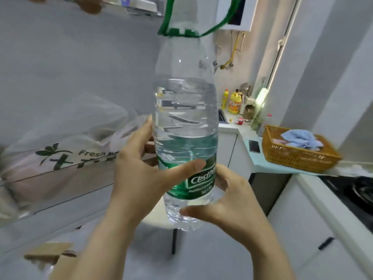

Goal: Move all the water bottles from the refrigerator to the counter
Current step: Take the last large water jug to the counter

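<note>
Nearest the camera, the right hand (228, 203) cups the lower body of the water bottle (185, 110), thumb lying across the clear plastic near the base and fingers curled out of sight behind it. Just left of it and a little higher, the left hand (141, 178) wraps the green label (199, 178), thumb pressed across the front. The bottle stands upright between them, in the air, out of the refrigerator and not yet on the counter. Its green carry strap (167, 15) loops up past the top of the view, well above both hands.

Left of the hands, beyond the left one, is the refrigerator's clear drawer (60, 158). To the right and farther off runs the counter (327, 201), with a wicker basket (298, 156) and a phone (254, 146) on a teal mat at its far end.

Both grips sit low on a tall bottle, so I judge it top-heavy. A quick swing to the right could slosh the water and tip the neck over. Setting it down near the basket risks knocking the phone.
</note>
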Demonstrator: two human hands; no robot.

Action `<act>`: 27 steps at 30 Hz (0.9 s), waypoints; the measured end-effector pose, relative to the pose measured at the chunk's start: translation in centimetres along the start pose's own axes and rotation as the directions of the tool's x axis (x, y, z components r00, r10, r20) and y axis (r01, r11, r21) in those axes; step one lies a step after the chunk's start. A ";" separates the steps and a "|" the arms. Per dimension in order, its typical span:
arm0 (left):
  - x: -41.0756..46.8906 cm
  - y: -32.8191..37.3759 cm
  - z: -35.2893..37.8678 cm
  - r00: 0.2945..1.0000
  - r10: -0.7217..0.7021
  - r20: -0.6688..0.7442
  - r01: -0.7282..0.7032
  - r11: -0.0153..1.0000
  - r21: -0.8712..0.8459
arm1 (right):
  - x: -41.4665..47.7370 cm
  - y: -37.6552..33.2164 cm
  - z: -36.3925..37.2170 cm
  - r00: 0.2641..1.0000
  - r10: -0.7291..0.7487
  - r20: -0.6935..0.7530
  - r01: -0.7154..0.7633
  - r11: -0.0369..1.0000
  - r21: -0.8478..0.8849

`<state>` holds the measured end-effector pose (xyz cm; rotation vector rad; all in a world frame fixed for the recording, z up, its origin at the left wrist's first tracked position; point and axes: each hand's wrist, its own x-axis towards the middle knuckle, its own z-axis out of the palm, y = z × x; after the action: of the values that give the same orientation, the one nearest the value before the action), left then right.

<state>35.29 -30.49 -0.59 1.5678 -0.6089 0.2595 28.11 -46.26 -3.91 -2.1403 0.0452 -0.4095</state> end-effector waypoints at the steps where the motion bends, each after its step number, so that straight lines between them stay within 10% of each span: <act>1: 0.4 -0.2 0.6 1.000 -0.004 0.031 0.005 1.000 -0.028 | -0.3 0.2 -0.4 0.999 0.026 -0.035 -0.026 1.000 -0.014; 27: -5.7 7.0 27.7 0.716 0.334 0.613 -0.028 0.891 -0.453 | -19.2 5.2 -18.8 0.640 0.323 -0.697 -0.509 0.858 -0.069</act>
<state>21.42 -56.12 -0.44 1.1453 -1.3178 -0.3176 4.81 -60.68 -3.68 -2.0295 1.0568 -0.9103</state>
